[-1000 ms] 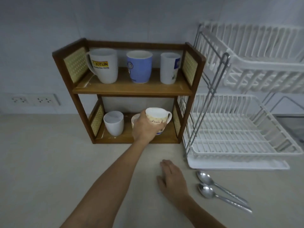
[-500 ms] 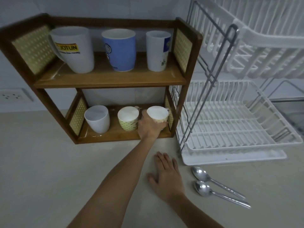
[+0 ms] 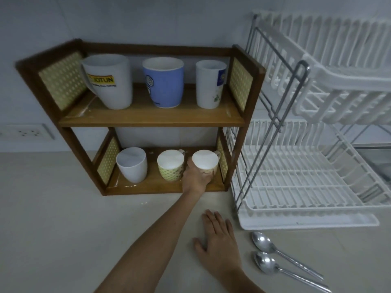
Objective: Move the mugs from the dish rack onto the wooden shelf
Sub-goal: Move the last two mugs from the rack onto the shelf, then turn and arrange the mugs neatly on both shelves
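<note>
A two-tier wooden shelf (image 3: pixel 148 119) stands against the wall. Its top board holds a white JOTUN mug (image 3: pixel 108 81), a blue mug (image 3: pixel 164 81) and a tall white mug (image 3: pixel 209 83). On the bottom board stand a plain white cup (image 3: pixel 132 164), a yellow-green patterned mug (image 3: pixel 170 164) and a cream mug (image 3: pixel 205 160) at the right end. My left hand (image 3: pixel 195 176) is wrapped around the cream mug, which rests on the board. My right hand (image 3: pixel 218 240) lies flat on the counter, fingers apart. The white dish rack (image 3: pixel 296 187) to the right holds no mugs.
Two metal spoons (image 3: pixel 275 256) lie on the counter in front of the rack's drip tray (image 3: pixel 317 222). A wall socket (image 3: pixel 27 132) sits left of the shelf. The rack's metal frame (image 3: pixel 281 115) stands close to the shelf's right side.
My left hand carried the cream mug into the bottom shelf and set it at the right end beside the patterned mug. The right hand stayed flat on the counter.
</note>
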Demonstrator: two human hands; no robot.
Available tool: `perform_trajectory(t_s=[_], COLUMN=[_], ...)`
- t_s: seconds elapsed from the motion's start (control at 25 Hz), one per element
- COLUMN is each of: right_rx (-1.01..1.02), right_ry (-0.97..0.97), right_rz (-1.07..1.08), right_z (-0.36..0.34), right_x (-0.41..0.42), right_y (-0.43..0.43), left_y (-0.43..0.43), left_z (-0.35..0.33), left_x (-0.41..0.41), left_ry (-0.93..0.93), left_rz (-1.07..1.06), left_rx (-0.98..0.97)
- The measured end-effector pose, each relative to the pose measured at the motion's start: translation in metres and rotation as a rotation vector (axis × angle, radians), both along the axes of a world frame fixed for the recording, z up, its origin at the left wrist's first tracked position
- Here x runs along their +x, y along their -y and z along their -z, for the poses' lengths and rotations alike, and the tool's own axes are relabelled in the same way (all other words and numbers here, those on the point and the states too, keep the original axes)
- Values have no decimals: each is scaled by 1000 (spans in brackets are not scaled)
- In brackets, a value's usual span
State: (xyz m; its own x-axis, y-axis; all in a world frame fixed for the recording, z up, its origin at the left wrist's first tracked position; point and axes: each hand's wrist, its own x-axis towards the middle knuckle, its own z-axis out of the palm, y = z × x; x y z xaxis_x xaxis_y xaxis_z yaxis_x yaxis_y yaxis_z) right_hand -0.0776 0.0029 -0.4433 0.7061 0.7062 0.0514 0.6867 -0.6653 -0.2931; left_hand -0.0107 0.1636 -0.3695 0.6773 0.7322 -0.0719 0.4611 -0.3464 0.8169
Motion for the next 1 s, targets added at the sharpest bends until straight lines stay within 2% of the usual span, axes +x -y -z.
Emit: perform_trajectory(t_s=[0.16,0.28,0.32,0.36,0.48,0.52,0.56,0.64,0.72,0.84,0.92,1.0], right_rx=[-10,231,341,452,750,786,785,661,336,-111,-226,-218], right_ry=[-28,-270,-289,-252,-75,-23,26,104,190,289,292,260], right_rz=[-25,7,-15,-47,-226,-262,-264,-227,-175,-117,-84,-111], right_z=[-9,-49,-71,-98,-206,-240,-272,-329,-371,-394,-393,-394], right_x=[-2,1,6,10,17,23,32,56,76,90,95,101], right_y=[10,-3,-11,-23,-69,-86,-104,-141,-173,-206,-221,-232], left_y=[-5,-43,-58,-72,-116,-129,-142,-162,-175,-188,-197,-203], left_z=[-45,-128,-160,-191,-267,-285,-299,-314,-316,-313,-312,-316], left_x=[-39,-81,-93,-103,-123,-125,-124,-118,-111,-104,-103,-103], left_ry=[-48,-61,-23,48,279,259,140,-292,-550,-578,-536,-509], left_rz=[283,629,668,645,373,317,294,285,286,302,285,272], left_rx=[-23,-211,-191,-119,237,352,470,677,746,665,643,661])
